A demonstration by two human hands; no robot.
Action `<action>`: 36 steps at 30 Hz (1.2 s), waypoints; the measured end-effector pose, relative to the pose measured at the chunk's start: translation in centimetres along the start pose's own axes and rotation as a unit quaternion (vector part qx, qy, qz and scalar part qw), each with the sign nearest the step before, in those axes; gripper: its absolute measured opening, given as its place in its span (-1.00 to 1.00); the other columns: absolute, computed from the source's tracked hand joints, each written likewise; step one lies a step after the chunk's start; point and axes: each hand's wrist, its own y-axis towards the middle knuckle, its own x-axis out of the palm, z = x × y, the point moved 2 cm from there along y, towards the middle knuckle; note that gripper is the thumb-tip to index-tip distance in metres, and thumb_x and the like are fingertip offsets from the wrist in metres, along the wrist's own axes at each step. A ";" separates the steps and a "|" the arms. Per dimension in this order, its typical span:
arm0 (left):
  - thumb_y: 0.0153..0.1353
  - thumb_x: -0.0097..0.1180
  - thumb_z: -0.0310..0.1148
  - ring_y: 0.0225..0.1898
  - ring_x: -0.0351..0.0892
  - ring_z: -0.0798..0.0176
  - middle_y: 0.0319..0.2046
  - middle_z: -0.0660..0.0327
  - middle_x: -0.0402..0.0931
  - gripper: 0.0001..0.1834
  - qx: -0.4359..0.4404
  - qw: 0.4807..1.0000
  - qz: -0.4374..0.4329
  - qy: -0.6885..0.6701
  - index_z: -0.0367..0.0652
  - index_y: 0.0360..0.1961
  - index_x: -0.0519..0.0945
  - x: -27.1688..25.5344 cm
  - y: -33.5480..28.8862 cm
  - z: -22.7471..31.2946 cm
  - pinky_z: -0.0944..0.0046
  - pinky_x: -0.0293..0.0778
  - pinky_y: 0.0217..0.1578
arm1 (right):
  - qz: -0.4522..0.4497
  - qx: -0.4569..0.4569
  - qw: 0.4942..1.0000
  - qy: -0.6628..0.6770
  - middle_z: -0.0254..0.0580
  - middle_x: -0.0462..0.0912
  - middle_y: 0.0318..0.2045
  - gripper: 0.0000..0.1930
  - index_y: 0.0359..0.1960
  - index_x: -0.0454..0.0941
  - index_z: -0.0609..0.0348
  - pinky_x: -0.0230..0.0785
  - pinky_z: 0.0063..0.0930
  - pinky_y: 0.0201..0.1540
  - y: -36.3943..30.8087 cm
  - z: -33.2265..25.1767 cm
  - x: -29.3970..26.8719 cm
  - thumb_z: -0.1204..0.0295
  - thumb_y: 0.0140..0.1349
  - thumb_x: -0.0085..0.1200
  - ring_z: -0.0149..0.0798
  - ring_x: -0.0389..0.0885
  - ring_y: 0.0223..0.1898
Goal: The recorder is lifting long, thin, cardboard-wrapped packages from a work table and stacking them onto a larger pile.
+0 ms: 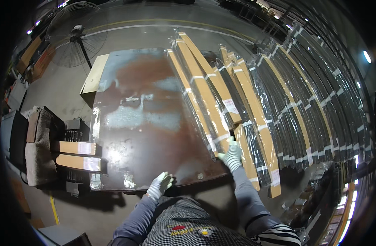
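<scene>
A gloved right hand [231, 156] grips the near end of a long wrapped bundle [204, 96] lying along the rusty metal worktop [143, 119]. The left hand [160, 184] rests spread on the worktop's front edge. Pulled carelessly, the bundle could slip off.

Big fan [78, 35] standing off to my left, stacks of dark wrapped strips [319, 106] racked on the right, plus a cloth-draped box [39, 143] nearby.
</scene>
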 end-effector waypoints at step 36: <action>0.29 0.24 -0.11 -0.02 0.63 0.12 -0.01 0.08 0.66 -0.52 -0.065 0.994 -0.014 0.086 -0.22 0.10 0.60 -1.2 6.0 -13.8 0.09 0.45 0.10 | -0.174 -0.203 0.961 0.067 0.21 0.51 0.00 0.32 0.39 0.00 0.40 0.43 -0.08 0.13 -11.2 -2.3 14.5 0.00 -0.35 0.58 0.13 0.54 0.05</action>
